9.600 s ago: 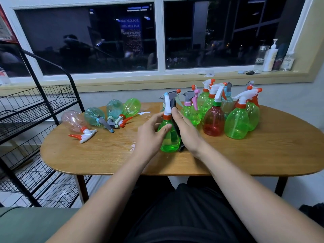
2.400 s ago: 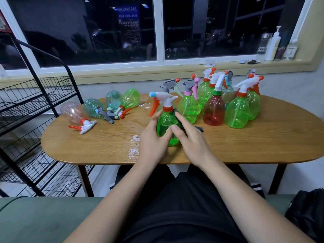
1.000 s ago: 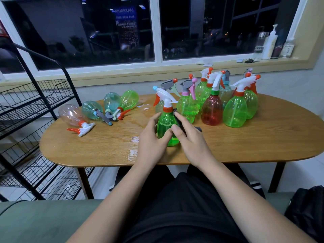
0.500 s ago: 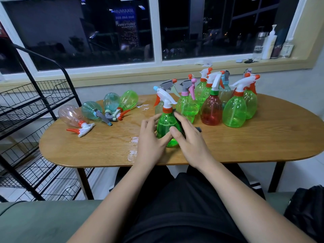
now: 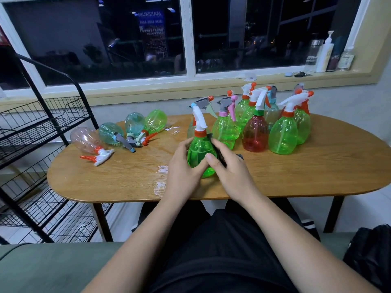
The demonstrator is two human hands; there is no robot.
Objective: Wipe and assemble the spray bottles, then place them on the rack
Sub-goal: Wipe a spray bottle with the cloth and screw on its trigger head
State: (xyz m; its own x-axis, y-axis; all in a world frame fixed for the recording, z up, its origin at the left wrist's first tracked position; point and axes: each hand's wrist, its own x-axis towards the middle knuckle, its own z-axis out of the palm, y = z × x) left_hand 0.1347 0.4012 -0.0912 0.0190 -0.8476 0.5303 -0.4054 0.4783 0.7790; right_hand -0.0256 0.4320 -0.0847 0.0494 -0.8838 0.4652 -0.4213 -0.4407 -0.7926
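A green spray bottle (image 5: 198,151) with a white, orange-collared trigger head stands upright near the front middle of the wooden table (image 5: 296,178). My left hand (image 5: 183,166) grips its left side. My right hand (image 5: 229,170) presses a dark cloth (image 5: 220,153) against its right side, thumb on the front. Several assembled bottles (image 5: 283,134), green and one red, stand behind to the right. Several bottles (image 5: 135,127) lie on their sides at the back left. The black wire rack (image 5: 42,127) stands left of the table.
Small wet patches (image 5: 161,178) shine on the tabletop left of my hands. Bottles and a pump dispenser (image 5: 324,53) line the windowsill at the right. A dark bag (image 5: 372,256) sits on the floor at the lower right.
The bottle's trigger head has turned from pointing left to pointing away from me, and my right thumb has slid a little across the front of the bottle.
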